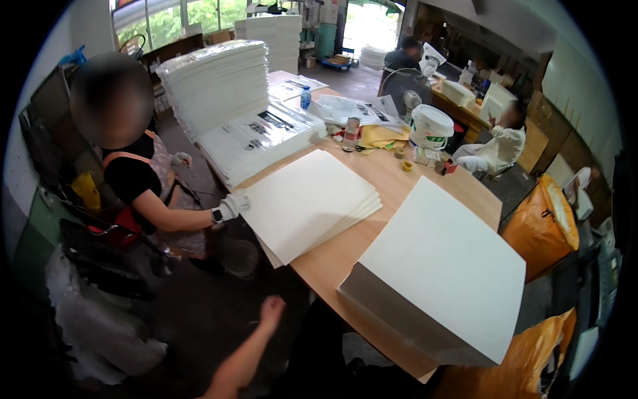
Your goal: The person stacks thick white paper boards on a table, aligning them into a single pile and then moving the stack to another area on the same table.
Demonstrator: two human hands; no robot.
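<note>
My left hand [272, 310] hangs in the air by the table's near edge, its fingers curled in with nothing seen in them. My right hand is out of the picture. Beyond my left hand, a few large cream-white sheets [312, 199] lie slightly fanned on the wooden table [319, 269]. A co-worker's white-gloved hand [232, 204] touches their left edge. Closer to me on the right stands a tall stack of white sheets [445, 272], at the table's near end.
Tall piles of plastic-wrapped sheets [216, 83] fill the table's far left. Farther back are a clear bottle [351, 135], a white bucket [430, 126], tape rolls [406, 166] and a fan [409, 96]. Orange sacks [541, 226] stand right of the table. A co-worker [143, 166] stands at left; others sit behind.
</note>
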